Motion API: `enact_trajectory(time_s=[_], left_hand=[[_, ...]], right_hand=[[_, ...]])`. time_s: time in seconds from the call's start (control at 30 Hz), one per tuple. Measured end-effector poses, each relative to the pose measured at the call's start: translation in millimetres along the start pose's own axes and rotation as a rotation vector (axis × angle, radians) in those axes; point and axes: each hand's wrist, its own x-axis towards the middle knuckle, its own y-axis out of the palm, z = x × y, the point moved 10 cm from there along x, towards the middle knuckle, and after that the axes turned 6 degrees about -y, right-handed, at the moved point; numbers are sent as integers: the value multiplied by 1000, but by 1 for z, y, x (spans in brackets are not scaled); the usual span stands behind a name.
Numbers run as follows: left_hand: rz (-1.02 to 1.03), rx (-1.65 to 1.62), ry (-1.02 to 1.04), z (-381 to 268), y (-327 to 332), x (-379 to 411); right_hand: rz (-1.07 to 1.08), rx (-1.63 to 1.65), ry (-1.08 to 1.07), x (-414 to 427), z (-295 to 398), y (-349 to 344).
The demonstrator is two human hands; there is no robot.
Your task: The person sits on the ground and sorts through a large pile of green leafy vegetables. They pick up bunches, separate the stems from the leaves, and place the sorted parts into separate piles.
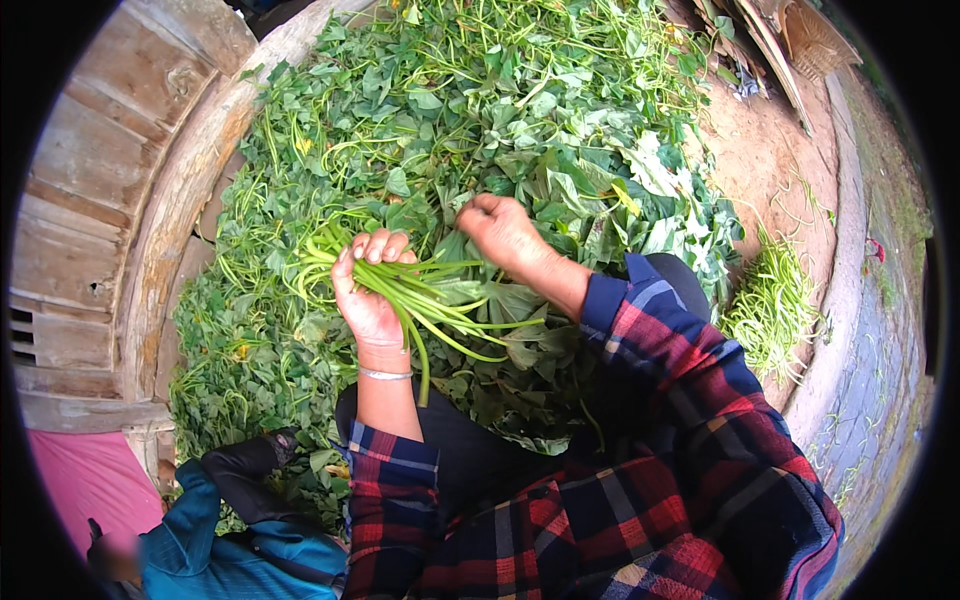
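My left hand [373, 289] is wrapped around a bunch of green leaf stalks [442, 307], stripped of leaves at the ends that show. Their longer ends fan out to the right, and the shorter curled ends stick out left of the fingers. A silver bangle [384, 374] circles the left wrist. To the right of the bunch, apart from it, my right hand [506, 236] has its fingers curled in, with nothing visible between them. Beneath both hands spreads a large heap of leafy green vines [420, 142], which look like sweet potato greens.
A pile of bare stalks [776, 307] lies on the earthen floor [750, 135] at right. Near the top right stands a woven basket [814, 37]. A log beam [187, 187] and plank wall [90, 187] border the left. Another person in a teal top [232, 562] sits at lower left.
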Motion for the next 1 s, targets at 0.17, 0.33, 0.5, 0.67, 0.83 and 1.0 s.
enact_trajectory(time_s=[0.17, 0.33, 0.5, 0.67, 0.83, 1.0], left_hand=[[7, -90, 70, -17, 1, -3], [-29, -47, 78, -11, 4, -2], [-44, 34, 83, -10, 0, -2], [-65, 125, 74, -8, -3, -3], [3, 143, 45, 1, 6, 1], [-31, 149, 42, 3, 4, 1]], right_hand=[[347, 250, 166, -12, -6, 31], [535, 421, 109, -38, 17, 64], [552, 370, 153, -38, 11, 67], [576, 226, 64, -47, 36, 64], [477, 378, 164, -32, 2, 59], [482, 292, 61, -25, 10, 54]])
